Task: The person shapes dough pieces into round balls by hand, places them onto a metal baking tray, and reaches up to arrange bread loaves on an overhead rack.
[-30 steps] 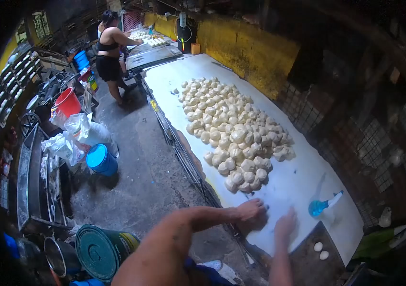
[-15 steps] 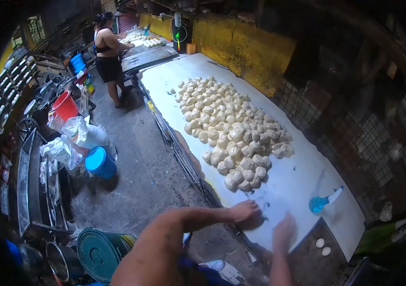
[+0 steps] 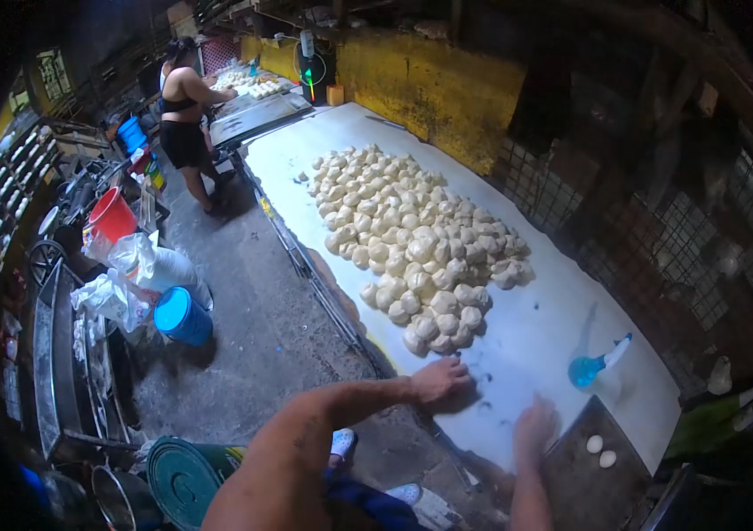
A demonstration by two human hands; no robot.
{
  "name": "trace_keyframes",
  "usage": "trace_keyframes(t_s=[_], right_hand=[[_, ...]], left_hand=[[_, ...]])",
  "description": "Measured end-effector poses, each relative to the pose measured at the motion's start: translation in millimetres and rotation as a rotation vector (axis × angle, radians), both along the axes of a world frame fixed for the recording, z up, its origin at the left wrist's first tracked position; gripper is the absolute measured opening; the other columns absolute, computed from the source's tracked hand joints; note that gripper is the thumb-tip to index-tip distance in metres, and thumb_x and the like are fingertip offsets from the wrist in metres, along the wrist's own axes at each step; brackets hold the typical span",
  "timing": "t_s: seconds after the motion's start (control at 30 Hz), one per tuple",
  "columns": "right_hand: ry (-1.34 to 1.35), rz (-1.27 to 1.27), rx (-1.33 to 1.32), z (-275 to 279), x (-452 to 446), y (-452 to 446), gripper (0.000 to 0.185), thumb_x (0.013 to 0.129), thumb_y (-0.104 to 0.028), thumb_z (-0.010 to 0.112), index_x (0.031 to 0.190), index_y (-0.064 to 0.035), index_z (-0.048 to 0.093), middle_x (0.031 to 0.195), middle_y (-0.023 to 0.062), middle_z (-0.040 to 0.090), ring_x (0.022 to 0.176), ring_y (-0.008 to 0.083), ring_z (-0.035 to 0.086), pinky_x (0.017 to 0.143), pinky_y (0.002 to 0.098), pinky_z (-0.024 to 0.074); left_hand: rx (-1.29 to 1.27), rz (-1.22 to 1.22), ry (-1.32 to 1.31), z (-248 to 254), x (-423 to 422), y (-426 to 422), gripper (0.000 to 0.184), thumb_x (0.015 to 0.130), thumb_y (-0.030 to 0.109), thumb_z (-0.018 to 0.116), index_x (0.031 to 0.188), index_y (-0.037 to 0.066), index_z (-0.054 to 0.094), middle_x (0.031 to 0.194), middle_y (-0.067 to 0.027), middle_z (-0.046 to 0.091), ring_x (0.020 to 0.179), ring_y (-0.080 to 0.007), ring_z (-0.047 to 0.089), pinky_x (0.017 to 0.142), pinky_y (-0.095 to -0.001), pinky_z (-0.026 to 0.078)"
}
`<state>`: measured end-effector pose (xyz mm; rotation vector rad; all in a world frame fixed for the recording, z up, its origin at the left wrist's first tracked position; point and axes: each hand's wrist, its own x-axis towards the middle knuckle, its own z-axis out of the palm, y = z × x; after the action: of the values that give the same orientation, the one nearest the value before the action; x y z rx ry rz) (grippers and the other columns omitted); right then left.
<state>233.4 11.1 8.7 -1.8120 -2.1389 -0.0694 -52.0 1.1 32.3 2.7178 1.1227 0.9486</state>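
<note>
A large heap of pale dough balls point(image 3: 421, 239) lies on the white tabletop point(image 3: 518, 354). At the near end of the heap is my left hand point(image 3: 441, 380), low over the table edge, its fingers curled; anything under them is hidden. My right hand point(image 3: 534, 427) is over the tabletop by the corner of a dark tray point(image 3: 584, 496), smeared by motion, so its fingers and any contents cannot be made out. Two small white balls point(image 3: 601, 451) sit on that tray. To the right of my right hand stands a spray bottle with blue liquid point(image 3: 587, 370).
Another person point(image 3: 186, 124) stands at a far table with more dough pieces point(image 3: 257, 87). On the floor to the left are a blue bucket point(image 3: 184, 317), a red bucket point(image 3: 113, 215), white bags point(image 3: 111, 296) and a green-lidded bucket point(image 3: 184, 478). A yellow wall point(image 3: 430, 88) runs behind the table.
The whole view has shifted, with table and heap now further left. My left hand has moved closer to the heap's near end. My right hand remains near the tray corner.
</note>
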Motion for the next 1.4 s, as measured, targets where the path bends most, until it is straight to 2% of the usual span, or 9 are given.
trace_keyframes(t_s=[0.13,0.3,0.37,0.47,0.57,0.7,0.9,1.1,1.4], right_hand=[[0.009,-0.046,0.102,-21.4,-17.2,94.1,0.048,0.082,-0.006,0.054,0.128,-0.0138,0.062,0.114,0.0133,0.061,0.098,0.0359,0.058,0.088,0.0433,0.0486],[0.227,0.018,0.188,-28.3,-36.1,50.7,0.047,0.079,-0.002,0.055,0.123,-0.0138,0.064,0.11,0.011,0.062,0.095,0.0355,0.059,0.088,0.0437,0.0491],[0.202,0.061,0.172,-4.4,-33.4,35.9,0.048,0.077,-0.001,0.055,0.122,-0.0138,0.064,0.108,0.0104,0.061,0.095,0.0349,0.059,0.087,0.0435,0.0492],[0.171,-0.017,0.107,-6.6,-27.2,52.8,0.048,0.076,0.0,0.056,0.121,-0.0139,0.064,0.107,0.0098,0.061,0.095,0.0344,0.058,0.086,0.0432,0.0494],[0.133,0.018,0.336,-2.0,-30.1,127.0,0.045,0.077,-0.001,0.058,0.12,-0.0144,0.065,0.105,0.0085,0.061,0.092,0.0333,0.058,0.084,0.0411,0.0497],[0.25,-0.001,0.243,-13.7,-26.6,59.8,0.038,0.078,-0.001,0.06,0.114,-0.0133,0.066,0.104,0.0082,0.061,0.09,0.0323,0.058,0.083,0.0407,0.0495],[0.234,-0.023,0.231,-11.3,-0.5,28.8,0.035,0.077,0.001,0.06,0.108,-0.012,0.064,0.101,0.009,0.059,0.085,0.0318,0.057,0.081,0.0431,0.049],[0.079,-0.073,0.115,-22.0,-42.6,83.3,0.037,0.073,-0.004,0.061,0.108,-0.0132,0.063,0.1,0.0069,0.059,0.087,0.0303,0.056,0.079,0.0423,0.0488],[0.069,-0.254,0.293,-14.3,-0.5,103.2,0.029,0.07,-0.008,0.062,0.099,-0.0112,0.059,0.101,0.0069,0.057,0.091,0.0292,0.053,0.074,0.0389,0.0465]], left_hand=[[0.024,0.096,-0.029,-34.3,31.7,89.0,0.019,0.088,0.026,0.055,0.1,0.011,0.054,0.088,-0.0099,0.055,0.084,-0.0287,0.053,0.081,-0.0405,0.045],[-0.171,0.23,-0.083,-59.6,31.5,37.1,0.016,0.084,0.02,0.061,0.096,0.011,0.055,0.086,-0.0079,0.054,0.082,-0.0267,0.054,0.079,-0.0376,0.045],[-0.077,0.131,-0.087,-4.0,2.4,12.1,0.016,0.081,0.017,0.063,0.093,0.01,0.056,0.087,-0.0077,0.055,0.079,-0.0263,0.055,0.077,-0.0374,0.045],[-0.045,-0.081,-0.1,8.6,7.6,32.0,0.016,0.078,0.013,0.065,0.091,0.01,0.056,0.088,-0.0076,0.057,0.076,-0.026,0.055,0.076,-0.0371,0.046],[0.074,0.16,-0.129,6.6,42.4,100.3,0.016,0.075,0.011,0.067,0.089,0.009,0.058,0.084,-0.0062,0.055,0.069,-0.0258,0.052,0.074,-0.0384,0.046],[-0.205,0.256,-0.024,-45.7,47.3,44.8,0.018,0.078,0.014,0.066,0.095,0.009,0.06,0.082,-0.0069,0.053,0.075,-0.0274,0.051,0.074,-0.0406,0.045],[-0.007,0.13,0.043,-3.4,31.7,29.0,0.028,0.078,0.017,0.062,0.103,0.005,0.057,0.09,-0.0114,0.056,0.082,-0.0324,0.05,0.077,-0.0424,0.044],[-0.307,0.167,0.018,-21.9,42.4,70.1,0.027,0.079,0.018,0.06,0.102,0.006,0.057,0.093,-0.0131,0.056,0.081,-0.0332,0.052,0.078,-0.0438,0.044],[-0.183,-0.077,0.127,-43.9,71.3,122.5,0.032,0.075,0.018,0.064,0.104,0.006,0.059,0.097,-0.0137,0.058,0.083,-0.0326,0.053,0.078,-0.0437,0.044]])
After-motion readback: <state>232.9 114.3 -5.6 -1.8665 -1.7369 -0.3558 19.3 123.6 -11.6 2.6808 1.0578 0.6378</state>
